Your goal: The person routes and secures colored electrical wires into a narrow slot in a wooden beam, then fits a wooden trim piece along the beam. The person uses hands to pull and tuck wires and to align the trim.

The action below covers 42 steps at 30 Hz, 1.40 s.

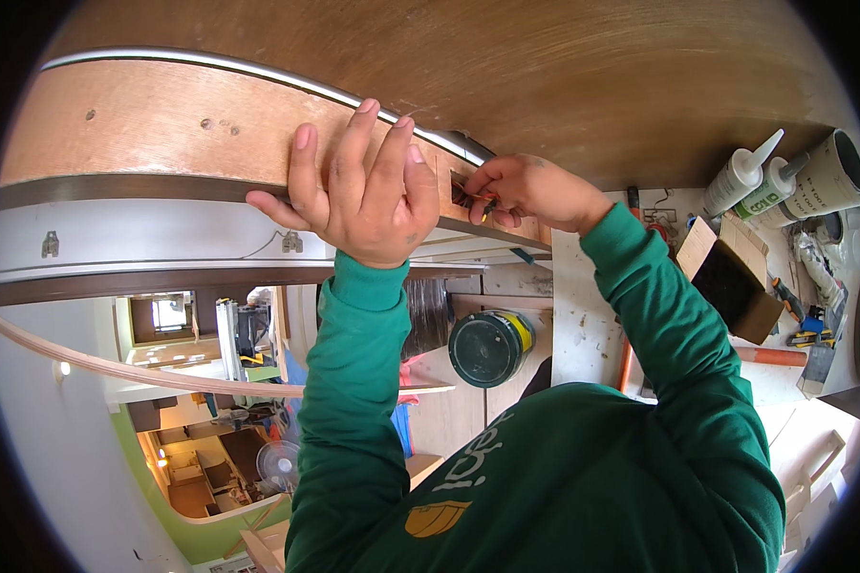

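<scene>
My left hand is open, its fingers spread and lying against a light wooden board with a few dark holes in it. To its right, my right hand is closed in a pinch beside a small rectangular cutout in the board. Thin wires, dark with red and yellow bits, show between its fingertips. Deeper in the cutout the wires are dark and partly hidden by the fingers. A silvery metal strip runs along the board's far edge, next to a large brown wooden panel.
At right, a white worktop bears sealant tubes, an open cardboard box and a blue-and-yellow cutter. Below the board stands a dark-lidded bucket. A curved wooden strip crosses the lower left, near a fan.
</scene>
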Available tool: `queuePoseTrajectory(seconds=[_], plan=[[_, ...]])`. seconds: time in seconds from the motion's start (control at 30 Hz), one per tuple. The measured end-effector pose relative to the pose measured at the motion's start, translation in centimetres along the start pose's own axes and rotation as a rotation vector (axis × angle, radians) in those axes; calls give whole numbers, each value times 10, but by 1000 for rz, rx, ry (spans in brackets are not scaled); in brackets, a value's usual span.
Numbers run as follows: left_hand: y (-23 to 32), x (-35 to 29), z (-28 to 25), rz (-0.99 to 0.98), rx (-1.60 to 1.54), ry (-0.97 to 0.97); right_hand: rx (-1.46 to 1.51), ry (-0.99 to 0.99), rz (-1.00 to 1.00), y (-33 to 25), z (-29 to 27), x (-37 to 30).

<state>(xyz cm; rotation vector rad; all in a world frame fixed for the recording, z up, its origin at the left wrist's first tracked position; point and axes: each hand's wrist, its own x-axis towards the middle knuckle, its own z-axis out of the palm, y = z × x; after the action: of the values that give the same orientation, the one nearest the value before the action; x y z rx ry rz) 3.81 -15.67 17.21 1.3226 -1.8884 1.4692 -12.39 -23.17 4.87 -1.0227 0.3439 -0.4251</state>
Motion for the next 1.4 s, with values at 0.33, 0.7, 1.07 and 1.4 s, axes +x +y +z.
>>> queuePoseTrajectory(seconds=[0.33, 0.7, 1.07, 1.4], plan=[[-1, 0, 1, 17, 9, -4, -277, -6, -297, 17, -3, 2], [-2, -2, 4, 11, 10, 12, -368, 371, -687, 38, 18, 8], [-3, -2, 2, 16, 16, 10, -496, 363, -480, 25, 22, 18], [-3, -4, 4, 11, 2, 19, -281, 67, -358, 23, 9, 24]])
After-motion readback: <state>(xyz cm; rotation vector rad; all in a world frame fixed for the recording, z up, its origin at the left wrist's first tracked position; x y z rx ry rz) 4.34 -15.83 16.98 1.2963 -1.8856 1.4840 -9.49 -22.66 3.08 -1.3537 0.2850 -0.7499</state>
